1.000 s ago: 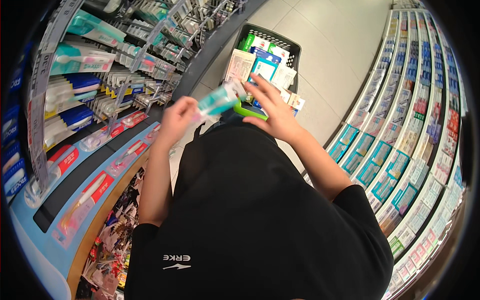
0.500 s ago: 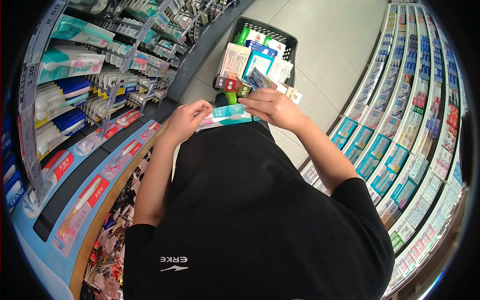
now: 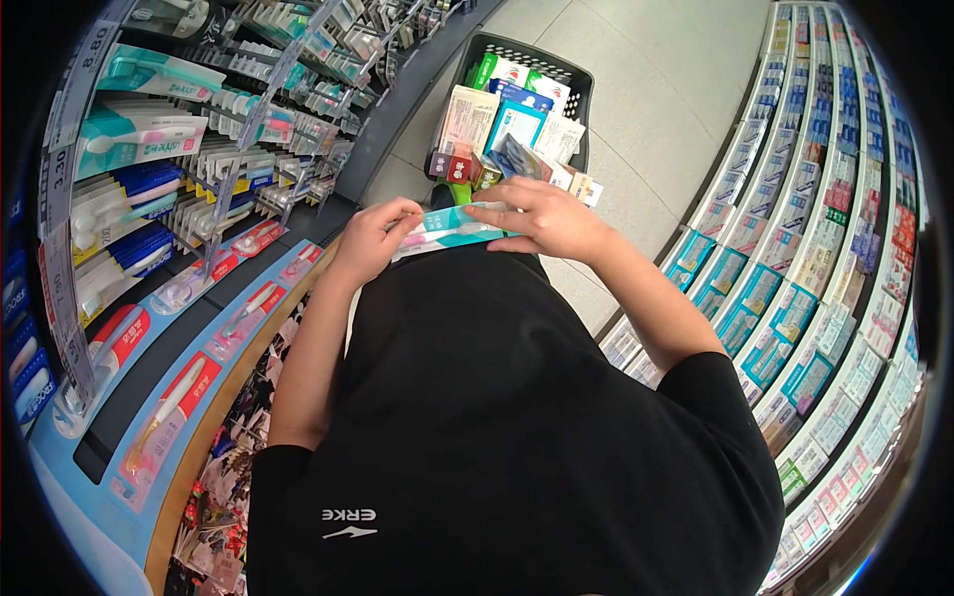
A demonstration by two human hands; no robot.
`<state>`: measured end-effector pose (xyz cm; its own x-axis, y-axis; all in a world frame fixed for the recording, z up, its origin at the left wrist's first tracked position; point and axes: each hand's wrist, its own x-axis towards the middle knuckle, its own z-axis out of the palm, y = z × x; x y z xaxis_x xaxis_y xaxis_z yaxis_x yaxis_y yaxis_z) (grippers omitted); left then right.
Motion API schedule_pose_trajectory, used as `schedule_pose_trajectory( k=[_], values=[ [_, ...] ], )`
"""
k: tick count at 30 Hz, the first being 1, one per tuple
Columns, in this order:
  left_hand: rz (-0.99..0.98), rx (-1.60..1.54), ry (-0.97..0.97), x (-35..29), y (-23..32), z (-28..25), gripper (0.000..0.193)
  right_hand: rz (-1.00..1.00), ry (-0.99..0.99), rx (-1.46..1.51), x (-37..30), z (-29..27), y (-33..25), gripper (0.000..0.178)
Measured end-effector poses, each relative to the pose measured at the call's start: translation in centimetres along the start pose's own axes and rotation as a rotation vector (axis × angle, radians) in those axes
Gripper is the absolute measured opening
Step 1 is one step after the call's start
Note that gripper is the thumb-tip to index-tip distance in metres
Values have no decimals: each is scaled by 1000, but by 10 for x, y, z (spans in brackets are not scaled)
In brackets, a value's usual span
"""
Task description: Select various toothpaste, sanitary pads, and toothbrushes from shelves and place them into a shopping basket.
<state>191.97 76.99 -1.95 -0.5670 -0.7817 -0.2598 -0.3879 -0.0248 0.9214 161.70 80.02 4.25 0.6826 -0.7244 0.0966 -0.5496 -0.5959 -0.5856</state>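
Observation:
In front of my waist I hold a packaged toothbrush, a long flat pack in teal and clear plastic with a pink part showing through. My left hand pinches its left end between thumb and curled fingers. Across the right end lies my right hand, fingers over the top and thumb below. Just beyond the pack stands a black shopping basket, filled with several boxes and packets. A blue-framed white box and a dark red box are among them.
On the left, a rack holds hanging toothbrush packs on hooks, with price strips along it. Below it runs a light-blue display ledge with red-backed packs. Curved shelves of boxed goods line the right side. Pale floor tiles lie between.
My right hand has shifted slightly left along the pack, its fingers now lying flatter over the end. The left hand keeps its grip. The view has moved very little.

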Motion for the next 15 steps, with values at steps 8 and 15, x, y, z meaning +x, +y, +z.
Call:
schedule_pose_trajectory(
  k=[8, 15],
  values=[
    [145, 285, 326, 1, -9, -7, 28, 23, 205, -35, -2, 13, 21, 50],
    [-142, 180, 647, -15, -65, -2, 40, 676, 537, -24, -22, 53, 97, 43]
  ],
)
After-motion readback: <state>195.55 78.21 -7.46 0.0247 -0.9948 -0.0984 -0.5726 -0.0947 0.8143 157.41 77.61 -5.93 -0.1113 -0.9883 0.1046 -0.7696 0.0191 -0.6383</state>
